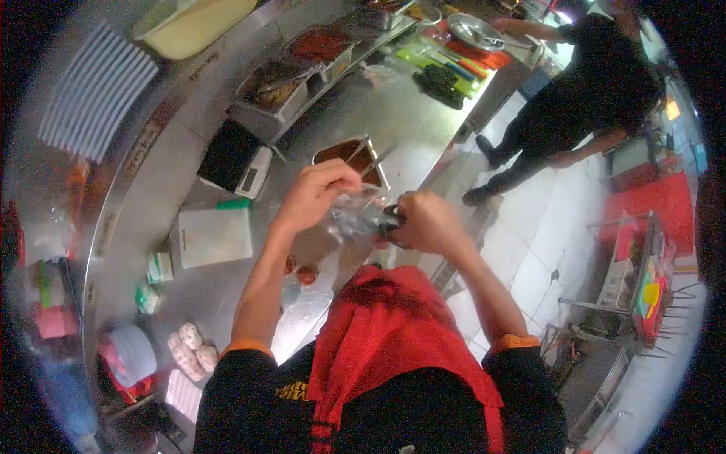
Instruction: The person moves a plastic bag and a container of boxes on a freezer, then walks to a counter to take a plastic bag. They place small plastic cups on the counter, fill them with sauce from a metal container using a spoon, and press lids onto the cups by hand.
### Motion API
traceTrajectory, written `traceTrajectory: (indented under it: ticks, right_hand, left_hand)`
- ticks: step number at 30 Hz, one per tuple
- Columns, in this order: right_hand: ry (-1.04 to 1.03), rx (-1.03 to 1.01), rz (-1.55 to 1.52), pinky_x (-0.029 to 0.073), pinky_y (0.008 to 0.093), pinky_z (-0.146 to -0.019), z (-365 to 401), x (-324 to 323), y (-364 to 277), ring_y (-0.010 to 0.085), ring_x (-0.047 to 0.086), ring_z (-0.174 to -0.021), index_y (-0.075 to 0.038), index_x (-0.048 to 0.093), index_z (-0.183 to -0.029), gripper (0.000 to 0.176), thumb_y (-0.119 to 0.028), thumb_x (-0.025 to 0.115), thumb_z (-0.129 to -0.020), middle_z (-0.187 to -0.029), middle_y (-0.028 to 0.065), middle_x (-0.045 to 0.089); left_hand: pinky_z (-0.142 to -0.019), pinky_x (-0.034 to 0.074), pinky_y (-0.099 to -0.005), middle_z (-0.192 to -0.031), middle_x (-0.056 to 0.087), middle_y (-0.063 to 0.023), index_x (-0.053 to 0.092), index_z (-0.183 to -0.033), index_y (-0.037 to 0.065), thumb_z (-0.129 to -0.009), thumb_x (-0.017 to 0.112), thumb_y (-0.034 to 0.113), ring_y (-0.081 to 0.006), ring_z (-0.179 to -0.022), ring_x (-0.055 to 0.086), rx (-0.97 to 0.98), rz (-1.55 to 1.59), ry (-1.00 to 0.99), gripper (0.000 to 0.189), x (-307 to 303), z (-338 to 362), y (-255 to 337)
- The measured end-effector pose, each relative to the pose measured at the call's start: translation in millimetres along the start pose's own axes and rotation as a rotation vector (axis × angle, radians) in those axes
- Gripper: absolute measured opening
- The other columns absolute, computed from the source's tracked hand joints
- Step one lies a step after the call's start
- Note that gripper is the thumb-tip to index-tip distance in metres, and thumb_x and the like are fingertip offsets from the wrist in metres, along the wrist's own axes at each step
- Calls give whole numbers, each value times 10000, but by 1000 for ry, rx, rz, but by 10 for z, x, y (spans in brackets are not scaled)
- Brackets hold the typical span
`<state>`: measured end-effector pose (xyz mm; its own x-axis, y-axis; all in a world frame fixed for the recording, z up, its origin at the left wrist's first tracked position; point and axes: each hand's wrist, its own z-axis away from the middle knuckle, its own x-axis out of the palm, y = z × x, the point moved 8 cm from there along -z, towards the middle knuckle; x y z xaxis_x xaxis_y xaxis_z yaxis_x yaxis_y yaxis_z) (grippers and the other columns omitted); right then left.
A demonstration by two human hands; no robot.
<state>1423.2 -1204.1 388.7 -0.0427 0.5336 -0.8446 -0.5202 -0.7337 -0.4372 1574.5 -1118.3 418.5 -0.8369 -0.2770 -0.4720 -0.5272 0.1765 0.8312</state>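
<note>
In the head view a clear plastic bag point(349, 217) is stretched between my two hands above the steel counter. My left hand point(316, 195) pinches its upper left edge. My right hand point(429, 223) is closed at the bag's other side, around a small black object point(389, 219) whose kind I cannot make out. Just beyond the bag lies a metal tray point(325, 160) of dark red food, with metal tongs point(361, 149) resting in it. Small containers of red sauce point(306, 274) sit below my left hand.
A white cutting board point(214, 237) and a black-topped scale point(234, 159) are to the left. Wrapped rolls point(189, 352) lie at lower left. Knives rest on a green board point(446, 64) at the far end. A person in dark clothes point(582, 91) stands on the tiled floor at right.
</note>
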Motion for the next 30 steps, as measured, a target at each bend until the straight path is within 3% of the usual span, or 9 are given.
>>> traceTrajectory:
  ticks: [5, 10, 12, 16, 18, 20, 26, 28, 30]
  right_hand:
    - [162, -137, 27, 554, 478, -775, -30, -27, -149, 392, 676, -895, -37, 680, -942, 479, -429, 794, -691, -985, 200, 670]
    - [162, -105, 6, 555, 476, -775, -61, -79, -220, 391, 678, -887, -30, 678, -942, 445, -392, 777, -702, -965, 206, 681]
    - [-7, -27, 44, 561, 473, -762, -32, -38, -214, 391, 683, -869, -31, 691, -921, 411, -372, 769, -704, -932, 206, 689]
    - [127, -13, 52, 565, 473, -739, -58, 44, -115, 387, 692, -824, -36, 715, -858, 389, -394, 762, -712, -879, 202, 694]
    - [-6, 69, 32, 566, 473, -744, -36, 13, -202, 387, 694, -807, -36, 712, -898, 384, -365, 776, -709, -890, 197, 693]
    - [159, -70, 51, 562, 478, -740, -32, -6, -259, 395, 691, -808, -27, 709, -878, 424, -402, 797, -702, -907, 207, 690]
    - [71, 54, 70, 553, 476, -730, -68, 27, -220, 397, 687, -802, -32, 693, -866, 453, -434, 812, -696, -857, 206, 693]
    - [57, 97, 93, 549, 471, -726, -61, 64, -176, 392, 689, -796, -36, 684, -850, 440, -431, 811, -702, -832, 200, 697]
    - [61, 91, 50, 547, 466, -728, -57, 116, -131, 394, 686, -801, -34, 681, -855, 426, -411, 814, -708, -840, 201, 692]
  left_hand:
    - [-720, 481, -297, -841, 642, -80, 647, -904, -3, -857, 619, -51, -171, -786, 620, -41, 58, 50, 74, -34, -3, 70]
    - [-729, 479, -290, -835, 635, -67, 645, -902, -4, -847, 625, -53, -161, -794, 619, 40, 28, 22, 76, -41, -36, 207]
    - [-739, 479, -288, -840, 631, -53, 636, -885, -6, -839, 622, -63, -159, -799, 612, 43, 114, 120, 74, -167, -13, 190]
    - [-740, 466, -249, -845, 611, 3, 627, -913, 21, -895, 614, 5, -92, -815, 566, -50, 238, 295, 27, -329, 93, 9]
    - [-735, 452, -223, -856, 605, 24, 631, -940, 35, -954, 616, 93, -59, -823, 548, -88, 344, 344, 61, -317, 114, -170]
    - [-722, 443, -209, -868, 617, 25, 638, -950, 48, -973, 629, 132, -44, -811, 542, -112, 406, 307, 88, -281, 107, -78]
    - [-655, 437, -215, -858, 625, 10, 618, -968, 61, -955, 650, 94, -48, -763, 539, -95, 644, 449, 48, -382, 176, -229]
    - [-628, 434, -226, -875, 628, -15, 592, -998, 59, -977, 615, 103, -64, -739, 533, -4, 739, 422, 54, -533, 192, -257]
    - [-612, 429, -231, -914, 632, -38, 568, -1049, 69, -1023, 543, 167, -65, -722, 516, 46, 882, 649, 105, -820, 341, -340]
